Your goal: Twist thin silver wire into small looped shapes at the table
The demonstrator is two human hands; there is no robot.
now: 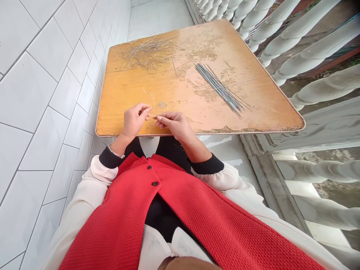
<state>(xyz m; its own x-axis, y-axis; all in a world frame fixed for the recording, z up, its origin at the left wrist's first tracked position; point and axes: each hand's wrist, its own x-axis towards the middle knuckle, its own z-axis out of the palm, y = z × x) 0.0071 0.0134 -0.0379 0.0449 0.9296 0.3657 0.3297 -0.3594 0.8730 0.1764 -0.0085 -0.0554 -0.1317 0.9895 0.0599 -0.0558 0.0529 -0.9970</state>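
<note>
My left hand (135, 120) and my right hand (173, 125) hover low over the near edge of a worn orange wooden table (168, 101). Their fingertips pinch a short, thin pale wire (152, 116) between them, and the fingers hide its ends. Farther up the table lies a loose tangle of thin silvery wire (147, 54). To the right of my hands rests a bundle of straight grey metal rods (221, 89), laid diagonally. A few thin pale strands (148, 92) lie just above my hands.
A white tiled wall (56, 93) runs along the left. White balusters of a railing (309, 48) stand along the right. The table's veneer is peeling and stained, with chipped damage along its near edge (225, 130). A tiled floor (157, 15) shows beyond the table.
</note>
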